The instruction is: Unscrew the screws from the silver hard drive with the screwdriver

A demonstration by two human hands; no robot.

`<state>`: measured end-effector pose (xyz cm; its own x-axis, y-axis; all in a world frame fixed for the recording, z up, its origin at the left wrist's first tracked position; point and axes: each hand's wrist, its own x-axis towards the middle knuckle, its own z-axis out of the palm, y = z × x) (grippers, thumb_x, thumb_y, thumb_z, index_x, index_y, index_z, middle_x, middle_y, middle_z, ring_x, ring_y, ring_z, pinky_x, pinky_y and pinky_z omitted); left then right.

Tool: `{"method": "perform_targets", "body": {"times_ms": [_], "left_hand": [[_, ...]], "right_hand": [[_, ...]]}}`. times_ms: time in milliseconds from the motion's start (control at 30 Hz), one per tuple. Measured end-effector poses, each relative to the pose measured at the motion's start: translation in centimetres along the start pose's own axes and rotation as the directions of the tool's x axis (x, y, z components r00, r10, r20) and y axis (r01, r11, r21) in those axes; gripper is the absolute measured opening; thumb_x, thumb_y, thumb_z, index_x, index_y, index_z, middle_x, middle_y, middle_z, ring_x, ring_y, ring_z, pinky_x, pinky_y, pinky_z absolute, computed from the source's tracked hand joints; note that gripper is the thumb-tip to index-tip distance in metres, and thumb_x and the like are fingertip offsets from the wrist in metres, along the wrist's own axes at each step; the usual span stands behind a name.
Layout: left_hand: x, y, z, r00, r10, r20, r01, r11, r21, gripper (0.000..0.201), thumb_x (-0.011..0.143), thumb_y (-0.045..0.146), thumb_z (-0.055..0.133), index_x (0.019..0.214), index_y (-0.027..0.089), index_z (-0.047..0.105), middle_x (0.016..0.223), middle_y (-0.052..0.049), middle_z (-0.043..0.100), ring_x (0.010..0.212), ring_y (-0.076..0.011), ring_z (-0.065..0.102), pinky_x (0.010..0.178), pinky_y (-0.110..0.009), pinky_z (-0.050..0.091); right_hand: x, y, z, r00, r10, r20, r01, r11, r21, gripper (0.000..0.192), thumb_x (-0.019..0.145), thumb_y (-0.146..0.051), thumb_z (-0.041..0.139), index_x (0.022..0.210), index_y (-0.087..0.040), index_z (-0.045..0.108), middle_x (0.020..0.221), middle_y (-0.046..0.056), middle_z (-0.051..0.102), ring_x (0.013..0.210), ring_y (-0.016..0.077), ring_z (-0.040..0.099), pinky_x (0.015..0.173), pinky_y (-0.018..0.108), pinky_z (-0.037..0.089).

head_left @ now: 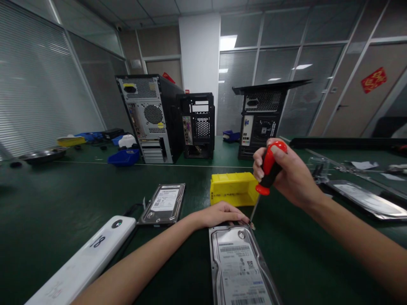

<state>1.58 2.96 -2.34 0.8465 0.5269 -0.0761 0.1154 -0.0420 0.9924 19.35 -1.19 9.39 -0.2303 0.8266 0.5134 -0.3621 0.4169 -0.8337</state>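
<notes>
A silver hard drive (238,267) with a white label lies flat on the green table in front of me. My left hand (219,214) rests on its far edge, fingers flat and holding it down. My right hand (288,171) grips a screwdriver (269,167) with a red and black handle, held nearly upright. Its thin shaft slants down to the drive's far right corner, right by my left fingertips. A second hard drive (163,203) lies to the left, apart from both hands.
A yellow parts bin (233,188) stands just behind the drive. A white device (85,262) lies at the near left. Three computer towers (152,118) stand at the back, with a blue bin (124,157) and a metal bowl (43,154) to the left. Metal panels (365,199) lie at the right.
</notes>
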Motion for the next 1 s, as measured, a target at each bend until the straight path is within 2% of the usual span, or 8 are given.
{"method": "perform_targets", "body": {"times_ms": [100,167,233,367,600,733,833,1000], "left_hand": [[-0.02,0.09,0.02,1.000,-0.015,-0.006,0.015,1.000,-0.018,0.036,0.082,0.042,0.063,0.101,0.012,0.071,0.105,-0.009,0.069,0.092,-0.0177,0.062,0.087,-0.030,0.044],[-0.06,0.16,0.05,1.000,-0.020,-0.003,0.020,1.000,-0.023,0.036,0.083,0.041,0.062,0.101,0.012,0.071,0.106,-0.009,0.069,0.092,-0.0177,0.062,0.087,-0.030,0.044],[-0.13,0.25,0.12,1.000,-0.025,-0.004,0.024,0.999,-0.022,0.035,0.083,0.041,0.062,0.101,0.013,0.071,0.109,-0.010,0.069,0.095,-0.0182,0.062,0.087,-0.030,0.044],[-0.19,0.43,0.22,1.000,-0.027,-0.010,0.027,1.000,-0.013,0.035,0.083,0.041,0.061,0.100,0.013,0.072,0.109,-0.010,0.069,0.095,-0.0183,0.062,0.084,-0.029,0.045],[-0.07,0.10,0.00,1.000,-0.018,0.001,0.018,1.000,-0.003,0.033,0.084,0.039,0.061,0.102,0.014,0.071,0.104,-0.008,0.070,0.090,-0.0164,0.062,0.083,-0.027,0.045],[0.01,-0.32,-0.12,1.000,-0.001,-0.008,0.001,1.000,-0.006,0.030,0.085,0.037,0.060,0.102,0.015,0.071,0.101,-0.006,0.071,0.089,-0.0151,0.062,0.085,-0.027,0.044],[0.02,-0.34,-0.14,1.000,0.012,-0.003,-0.012,1.000,-0.007,0.029,0.085,0.036,0.060,0.102,0.015,0.071,0.102,-0.006,0.071,0.089,-0.0147,0.062,0.085,-0.027,0.044],[-0.19,0.32,0.02,1.000,0.008,0.016,-0.008,1.000,-0.005,0.032,0.085,0.038,0.060,0.103,0.013,0.071,0.108,-0.009,0.069,0.093,-0.0169,0.062,0.086,-0.029,0.045]], "right_hand": [[0.00,-0.22,0.13,1.000,0.009,0.017,-0.009,1.000,0.020,0.017,0.086,-0.041,0.055,0.091,-0.026,0.049,0.065,-0.004,0.052,0.050,0.0101,0.046,0.049,0.023,0.039],[-0.05,-0.41,0.26,1.000,0.019,0.014,-0.020,0.998,0.051,0.025,0.089,-0.048,0.045,0.092,-0.025,0.052,0.066,-0.002,0.052,0.052,0.0118,0.046,0.049,0.026,0.040],[-0.13,-0.51,0.33,0.999,0.030,0.016,-0.031,0.998,0.062,0.029,0.090,-0.047,0.040,0.098,-0.024,0.055,0.071,0.000,0.054,0.056,0.0136,0.048,0.053,0.028,0.042],[-0.20,-0.30,0.29,0.999,0.034,-0.003,-0.034,0.999,0.022,0.023,0.089,-0.037,0.045,0.107,-0.027,0.056,0.080,0.000,0.054,0.062,0.0124,0.052,0.058,0.028,0.046],[0.09,-0.16,-0.19,0.996,-0.009,-0.084,0.005,0.999,-0.050,0.012,0.082,-0.028,0.060,0.089,-0.027,0.050,0.077,-0.003,0.059,0.056,0.0099,0.052,0.054,0.024,0.044],[0.16,-0.25,-0.21,0.999,-0.003,-0.051,0.003,1.000,0.001,0.009,0.088,-0.036,0.049,0.089,-0.027,0.049,0.064,-0.004,0.054,0.048,0.0098,0.045,0.046,0.023,0.037],[0.14,-0.21,-0.13,0.999,-0.024,-0.032,0.025,0.999,0.042,0.027,0.091,-0.041,0.035,0.093,-0.024,0.056,0.070,0.000,0.053,0.053,0.0118,0.047,0.048,0.026,0.039],[0.17,-0.07,-0.15,1.000,-0.008,-0.030,0.009,0.999,0.034,0.027,0.090,-0.036,0.037,0.095,-0.023,0.061,0.078,0.001,0.053,0.058,0.0120,0.050,0.052,0.028,0.042]]}}
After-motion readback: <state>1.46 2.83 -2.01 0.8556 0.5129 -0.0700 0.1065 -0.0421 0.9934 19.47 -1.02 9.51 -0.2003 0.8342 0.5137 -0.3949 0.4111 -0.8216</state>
